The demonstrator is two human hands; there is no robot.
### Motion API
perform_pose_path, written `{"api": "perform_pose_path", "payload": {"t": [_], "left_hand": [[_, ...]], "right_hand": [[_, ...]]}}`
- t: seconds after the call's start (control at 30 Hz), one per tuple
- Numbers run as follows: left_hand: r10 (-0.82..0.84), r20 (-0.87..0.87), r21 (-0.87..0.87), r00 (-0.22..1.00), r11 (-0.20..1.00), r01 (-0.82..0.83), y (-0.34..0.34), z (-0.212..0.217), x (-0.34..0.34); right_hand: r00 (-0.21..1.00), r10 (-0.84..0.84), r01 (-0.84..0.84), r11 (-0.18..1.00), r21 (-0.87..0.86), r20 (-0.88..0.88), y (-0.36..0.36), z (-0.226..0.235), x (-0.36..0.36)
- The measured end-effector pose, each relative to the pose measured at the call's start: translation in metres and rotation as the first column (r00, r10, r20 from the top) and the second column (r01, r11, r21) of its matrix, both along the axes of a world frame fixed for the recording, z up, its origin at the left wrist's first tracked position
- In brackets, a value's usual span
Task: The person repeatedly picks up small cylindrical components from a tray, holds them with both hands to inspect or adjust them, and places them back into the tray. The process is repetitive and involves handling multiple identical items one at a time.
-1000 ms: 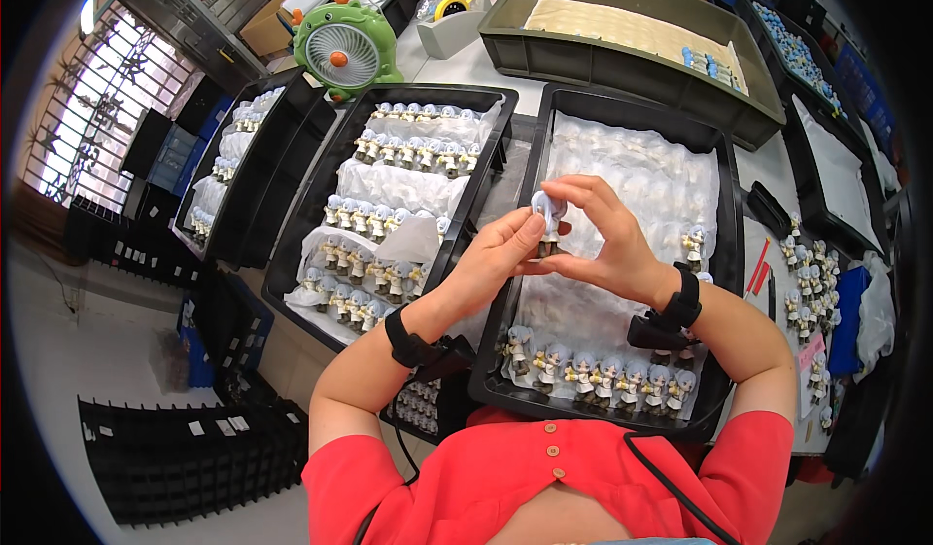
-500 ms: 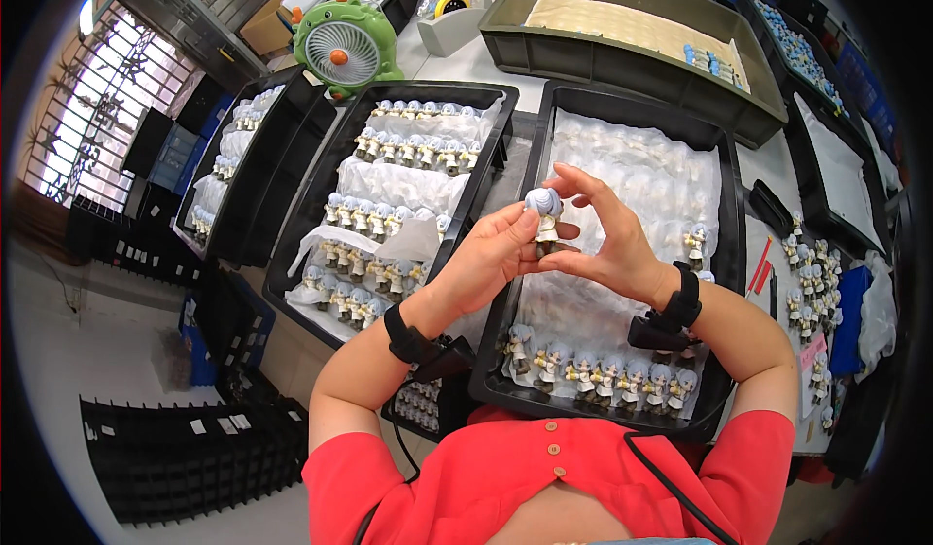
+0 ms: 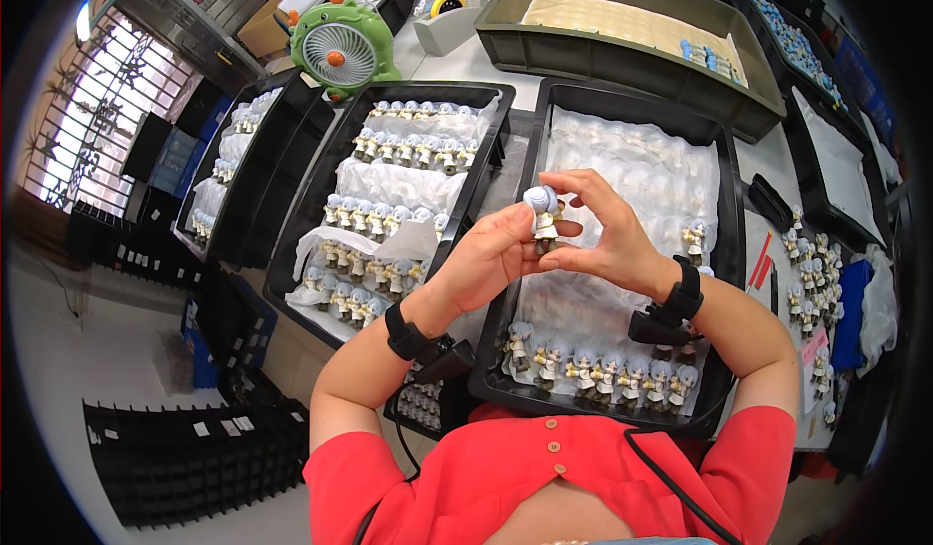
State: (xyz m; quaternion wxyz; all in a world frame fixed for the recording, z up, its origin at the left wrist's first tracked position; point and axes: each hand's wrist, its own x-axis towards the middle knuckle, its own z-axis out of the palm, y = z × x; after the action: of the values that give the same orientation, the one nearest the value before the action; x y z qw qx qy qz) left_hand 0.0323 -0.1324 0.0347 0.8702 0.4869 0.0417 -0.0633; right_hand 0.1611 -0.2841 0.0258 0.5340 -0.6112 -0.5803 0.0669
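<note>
A small figurine (image 3: 543, 226) with pale blue hair and a white coat is held upright between my hands, above the inner edge of the right-hand black tray (image 3: 540, 141). My left hand (image 3: 494, 255) pinches its side with the thumb, other fingers behind it. Around its other side curves my right hand (image 3: 618, 239), index fingertip by the head and thumb by the feet. Below, a row of similar figurines (image 3: 604, 380) lies along the tray's near end. One more figurine (image 3: 695, 239) lies by the tray's right side, on white tissue sheets (image 3: 632, 171).
Another black tray (image 3: 309, 200) of figurines in tissue stands to the left. Behind are a green fan (image 3: 337, 54) and a large olive bin (image 3: 622, 70). Loose figurines (image 3: 814, 278) and red sticks (image 3: 760, 261) lie on the right. A black tray (image 3: 262, 180) stands far left.
My right index fingertip has come down closer to the figurine's head. The figurine has shifted slightly between my hands. The trays stay in place.
</note>
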Motion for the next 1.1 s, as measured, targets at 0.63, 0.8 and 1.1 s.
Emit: {"api": "perform_pose_path", "payload": {"t": [0.63, 0.8, 1.1], "left_hand": [[-0.023, 0.014, -0.077, 1.0, 0.997, 0.024, 0.0031, -0.0032, 0.0025], [0.004, 0.02, -0.067, 1.0, 0.998, -0.003, 0.0023, -0.002, 0.0039], [0.074, 0.097, -0.017, 0.993, 0.997, -0.073, 0.0031, -0.0036, -0.0001]], "right_hand": [[0.999, -0.031, 0.031, 0.999, -0.016, -0.041, -0.0019, -0.0029, 0.0011], [0.999, -0.031, 0.031, 0.999, -0.009, -0.012, -0.0022, -0.0004, 0.0021], [0.998, -0.006, 0.004, 0.999, -0.033, -0.069, 0.0031, -0.0025, -0.0018]]}}
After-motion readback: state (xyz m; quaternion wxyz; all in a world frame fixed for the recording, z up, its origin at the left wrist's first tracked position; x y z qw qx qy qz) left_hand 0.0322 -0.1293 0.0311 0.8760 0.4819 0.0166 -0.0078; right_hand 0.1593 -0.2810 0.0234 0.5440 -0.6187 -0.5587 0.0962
